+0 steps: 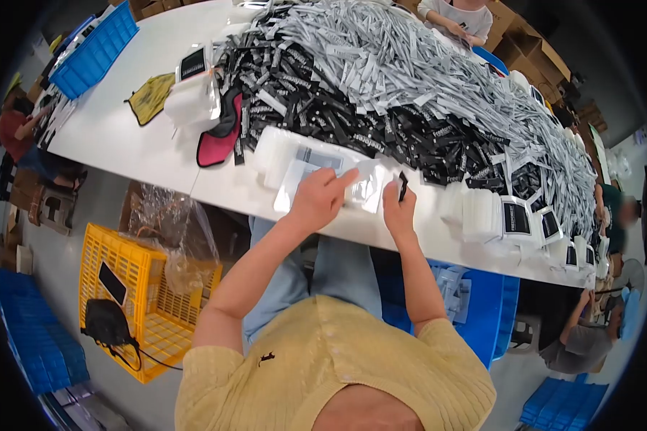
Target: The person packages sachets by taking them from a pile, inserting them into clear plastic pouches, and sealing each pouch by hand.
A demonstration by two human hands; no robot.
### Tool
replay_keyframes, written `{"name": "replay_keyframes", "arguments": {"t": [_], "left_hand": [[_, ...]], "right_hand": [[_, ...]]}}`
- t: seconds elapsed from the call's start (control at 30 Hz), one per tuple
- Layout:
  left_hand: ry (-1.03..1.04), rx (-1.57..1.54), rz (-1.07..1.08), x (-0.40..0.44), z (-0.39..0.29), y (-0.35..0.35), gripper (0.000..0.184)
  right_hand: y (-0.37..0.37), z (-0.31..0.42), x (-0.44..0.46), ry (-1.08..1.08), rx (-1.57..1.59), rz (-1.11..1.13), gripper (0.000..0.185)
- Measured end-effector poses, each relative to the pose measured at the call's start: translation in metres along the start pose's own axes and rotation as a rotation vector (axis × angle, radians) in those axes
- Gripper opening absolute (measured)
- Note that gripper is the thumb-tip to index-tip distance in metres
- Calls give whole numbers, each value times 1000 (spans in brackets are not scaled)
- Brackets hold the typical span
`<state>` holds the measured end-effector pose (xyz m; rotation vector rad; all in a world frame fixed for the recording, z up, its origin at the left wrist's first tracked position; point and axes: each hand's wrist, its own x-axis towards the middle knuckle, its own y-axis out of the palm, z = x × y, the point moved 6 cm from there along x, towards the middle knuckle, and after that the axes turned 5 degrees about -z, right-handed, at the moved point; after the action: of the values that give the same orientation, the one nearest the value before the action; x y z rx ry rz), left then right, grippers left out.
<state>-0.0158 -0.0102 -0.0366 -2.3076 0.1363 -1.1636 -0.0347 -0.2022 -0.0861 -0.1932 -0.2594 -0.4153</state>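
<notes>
My left hand [319,198] lies over white and clear plastic pouches [292,188] at the table's front edge. Its index finger stretches to the right across them, and the other fingers are partly hidden. A small black packet [403,187] stands up between the fingers of my right hand [399,209], just right of the pouches. Behind both hands rises a big heap of narrow packets, with black packets [352,129] along the near side and silver-white packets [388,57] above. A stack of white pouches [474,215] with black labels sits to the right.
On the white table [158,154] are a pink and black cloth [219,140], a yellow cloth [149,99], and a blue crate [97,50]. A yellow crate [147,287] stands on the floor, left. Blue bins [482,309] are under the table. Other people sit around it.
</notes>
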Motion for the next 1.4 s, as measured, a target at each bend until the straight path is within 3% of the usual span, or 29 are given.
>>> {"name": "replay_keyframes", "arguments": {"t": [0.07, 0.1, 0.27, 0.33, 0.37, 0.47, 0.53, 0.6, 0.67, 0.73, 0.83, 0.93, 1.03, 1.1, 1.17, 1.37, 1.4], "left_hand": [[169, 106, 1, -17, -28, -6, 40], [222, 147, 3, -26, -39, -11, 40], [303, 204, 19, -64, -70, -23, 45], [199, 167, 52, -74, -75, -24, 47], [145, 147, 67, -79, -78, -23, 49], [-270, -211, -80, -99, -84, -18, 52], [-487, -492, -119, -114, -80, -3, 34], [-761, -773, -45, -132, -73, 15, 27], [-810, -935, -95, -135, -71, 14, 19], [-959, -1211, -92, -137, -74, 10, 19], [-934, -1207, -80, -130, -78, -5, 22], [-999, -1170, -102, -135, -71, -6, 21], [-840, -1133, -73, -136, -64, -2, 21], [-854, -1097, -48, -132, -57, 0, 21], [-856, -1040, -22, -122, -54, -3, 20], [-767, -839, 116, -77, -42, -24, 19], [-714, -774, 127, -74, -39, -25, 20]], "right_hand": [[7, -1, -18, 450, 377, 109, 27], [6, 4, -27, 530, 272, 99, 23], [9, 24, -62, 531, 277, 354, 20], [11, 23, -75, 514, 239, 440, 19], [8, 28, -79, 423, 160, 427, 18], [4, 57, -93, 74, -117, 453, 13], [8, 79, -111, -256, -338, 534, 14], [13, 88, -123, -340, -341, 569, 20], [13, 86, -132, -497, -284, 509, 19], [12, 72, -131, -396, -281, 537, 15], [16, 59, -124, -150, -141, 480, 19], [25, 74, -123, -320, -193, 457, 19], [28, 75, -126, -435, -251, 511, 21], [28, 78, -122, -484, -237, 489, 22], [29, 78, -118, -498, -236, 452, 23], [37, 77, -96, -200, -310, 379, 19], [38, 86, -97, -302, -365, 343, 19]]}}
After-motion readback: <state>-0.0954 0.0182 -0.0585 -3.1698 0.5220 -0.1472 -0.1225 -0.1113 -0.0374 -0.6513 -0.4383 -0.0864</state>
